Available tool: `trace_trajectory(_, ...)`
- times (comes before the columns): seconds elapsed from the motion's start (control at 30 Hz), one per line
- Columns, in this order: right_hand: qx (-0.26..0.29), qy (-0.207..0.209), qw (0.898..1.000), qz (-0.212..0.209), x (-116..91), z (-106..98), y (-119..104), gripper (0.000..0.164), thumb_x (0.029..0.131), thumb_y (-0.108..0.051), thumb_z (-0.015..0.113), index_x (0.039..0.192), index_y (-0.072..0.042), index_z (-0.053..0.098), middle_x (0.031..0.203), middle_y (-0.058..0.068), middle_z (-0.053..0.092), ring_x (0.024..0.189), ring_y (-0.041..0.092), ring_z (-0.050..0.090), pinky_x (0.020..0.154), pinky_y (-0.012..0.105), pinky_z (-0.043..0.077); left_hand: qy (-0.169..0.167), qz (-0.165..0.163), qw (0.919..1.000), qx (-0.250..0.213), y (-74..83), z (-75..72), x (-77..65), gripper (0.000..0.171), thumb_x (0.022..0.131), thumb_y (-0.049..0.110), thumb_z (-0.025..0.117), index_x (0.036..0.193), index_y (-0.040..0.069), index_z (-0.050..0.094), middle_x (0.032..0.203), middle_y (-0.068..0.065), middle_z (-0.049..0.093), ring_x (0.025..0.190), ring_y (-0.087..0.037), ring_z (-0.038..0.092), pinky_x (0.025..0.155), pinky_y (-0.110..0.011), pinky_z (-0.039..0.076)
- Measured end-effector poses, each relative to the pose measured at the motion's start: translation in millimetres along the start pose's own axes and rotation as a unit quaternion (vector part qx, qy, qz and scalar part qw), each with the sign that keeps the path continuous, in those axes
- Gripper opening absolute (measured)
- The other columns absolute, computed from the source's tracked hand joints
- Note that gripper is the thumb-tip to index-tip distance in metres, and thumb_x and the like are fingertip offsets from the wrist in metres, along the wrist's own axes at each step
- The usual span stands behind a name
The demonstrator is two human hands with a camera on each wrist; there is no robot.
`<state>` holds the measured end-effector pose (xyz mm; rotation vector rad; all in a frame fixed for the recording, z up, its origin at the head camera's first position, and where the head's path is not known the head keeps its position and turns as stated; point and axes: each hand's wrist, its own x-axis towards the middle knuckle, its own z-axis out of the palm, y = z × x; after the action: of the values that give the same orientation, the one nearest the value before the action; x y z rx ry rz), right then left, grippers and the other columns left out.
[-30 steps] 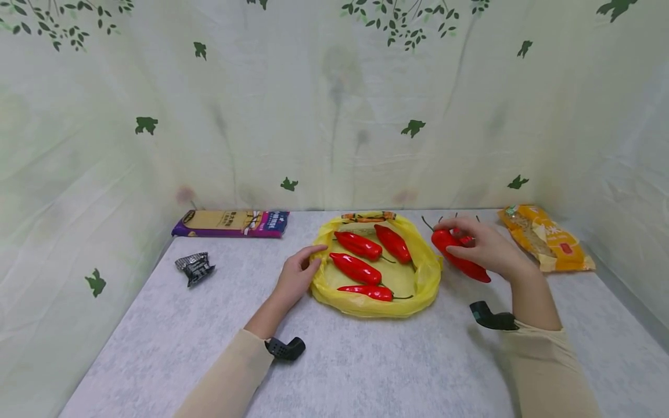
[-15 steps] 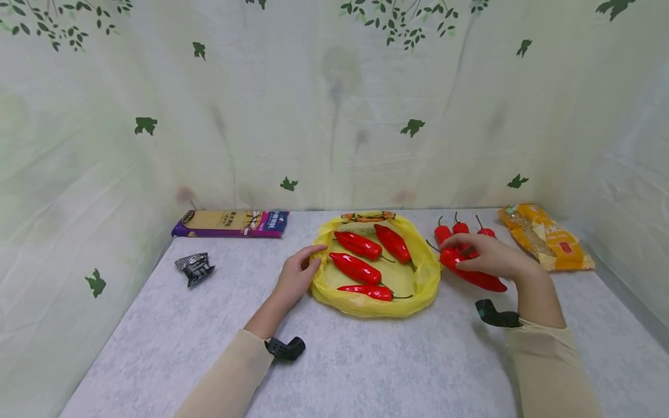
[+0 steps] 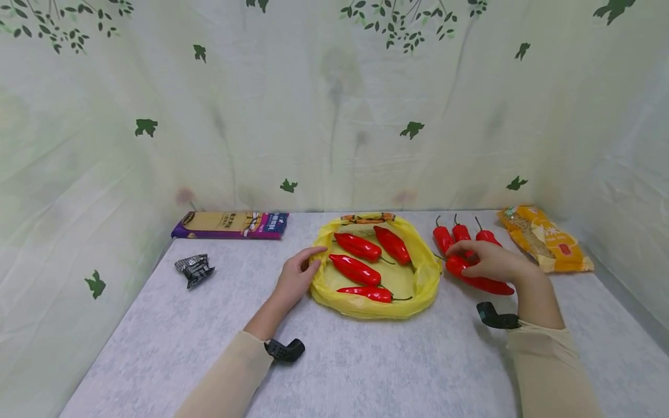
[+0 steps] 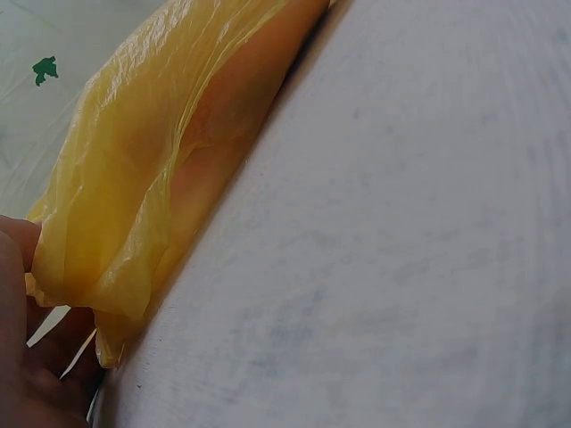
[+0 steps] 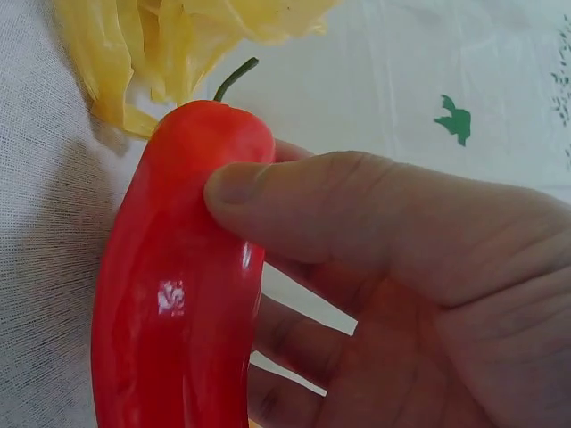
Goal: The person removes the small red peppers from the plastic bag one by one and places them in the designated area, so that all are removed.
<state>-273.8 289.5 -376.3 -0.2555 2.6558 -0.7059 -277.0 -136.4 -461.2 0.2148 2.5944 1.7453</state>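
Observation:
In the head view a yellow plastic bag [image 3: 376, 311], its rim rolled down into a round opening, sits mid-table with several red chili peppers [image 3: 355, 270] lying inside. At its left rim, my left hand [image 3: 299, 273] grips the edge between thumb and fingers; the left wrist view shows the crinkled bag side [image 4: 134, 205] beside the fingertips. Right of the bag, my right hand [image 3: 493, 261] holds another red pepper [image 5: 178, 285], thumb near its stem end and fingers behind it. The held pepper lies slanted, its stem toward the bag. Just behind it are 3 more peppers [image 3: 486, 234].
A yellow-orange food packet [image 3: 546, 238] lies at the back right. At the back left is a purple and tan package [image 3: 230, 225], with a small black and silver wrapper [image 3: 195, 269] in front of it. A leaf-patterned curtain [image 3: 334, 116] stands behind the table.
My right hand has shifted right and toward me with the pepper, bringing the peppers behind it more into view. My left hand has stayed at the bag's rim.

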Motion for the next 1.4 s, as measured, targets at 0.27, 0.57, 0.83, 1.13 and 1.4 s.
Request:
trace_trajectory(0.27, 0.018, -0.007, 1.000, -0.013, 2.3, 3.7, -2.6, 0.047, 0.081, -0.016, 0.073, 0.126, -0.020, 0.057, 0.124, 0.013, 0.056, 0.118, 0.036, 0.043, 0.081, 0.042, 0.057, 0.001, -0.004, 1.0000, 0.000, 0.0, 0.2, -0.4, 0.030, 0.098, 0.022, 0.054, 0.125, 0.034, 0.061, 0.142, 0.005, 0.051, 0.136, -0.018, 0.043, 0.110, -0.043, 0.040)
trace_trajectory(0.57, 0.029, -0.014, 0.999, -0.032, 6.0, 8.1, -1.7, 0.046, 0.081, -0.013, 0.073, 0.124, -0.014, 0.057, 0.115, 0.008, 0.062, 0.109, 0.025, 0.052, 0.084, 0.038, 0.057, 0.002, -0.004, 1.0000, -0.001, -1.2, 0.6, -0.6, 0.030, 0.098, 0.022, 0.054, 0.124, 0.034, 0.061, 0.141, 0.004, 0.051, 0.135, -0.019, 0.044, 0.111, -0.044, 0.039)
trace_trajectory(0.83, 0.008, 0.060, 0.998, -0.019, 2.8, 3.2, -3.9, 0.043, 0.086, -0.017, 0.068, 0.127, -0.013, 0.056, 0.126, 0.014, 0.059, 0.116, 0.033, 0.052, 0.094, 0.052, 0.051, 0.003, -0.004, 1.0000, 0.000, 1.3, 0.9, -1.3, 0.030, 0.098, 0.022, 0.054, 0.125, 0.033, 0.061, 0.141, 0.004, 0.052, 0.134, -0.018, 0.044, 0.111, -0.043, 0.040)
trace_trajectory(1.13, 0.019, 0.102, 0.994, -0.035, 2.2, 0.4, -11.1, 0.043, 0.092, -0.025, 0.062, 0.132, -0.012, 0.052, 0.129, 0.015, 0.059, 0.118, 0.033, 0.053, 0.096, 0.055, 0.049, 0.003, -0.003, 1.0000, 0.000, 1.1, 1.2, -0.9, 0.030, 0.098, 0.021, 0.054, 0.125, 0.033, 0.061, 0.141, 0.004, 0.052, 0.135, -0.018, 0.044, 0.110, -0.043, 0.040)
trace_trajectory(1.4, 0.076, 0.124, 0.987, -0.062, 1.4, -1.1, -18.0, 0.042, 0.094, -0.034, 0.059, 0.132, -0.016, 0.051, 0.131, 0.009, 0.058, 0.123, 0.032, 0.050, 0.100, 0.056, 0.046, 0.002, 0.000, 1.0000, 0.002, 0.3, 0.5, -0.5, 0.030, 0.098, 0.021, 0.053, 0.125, 0.032, 0.061, 0.141, 0.004, 0.052, 0.136, -0.019, 0.043, 0.111, -0.043, 0.039)
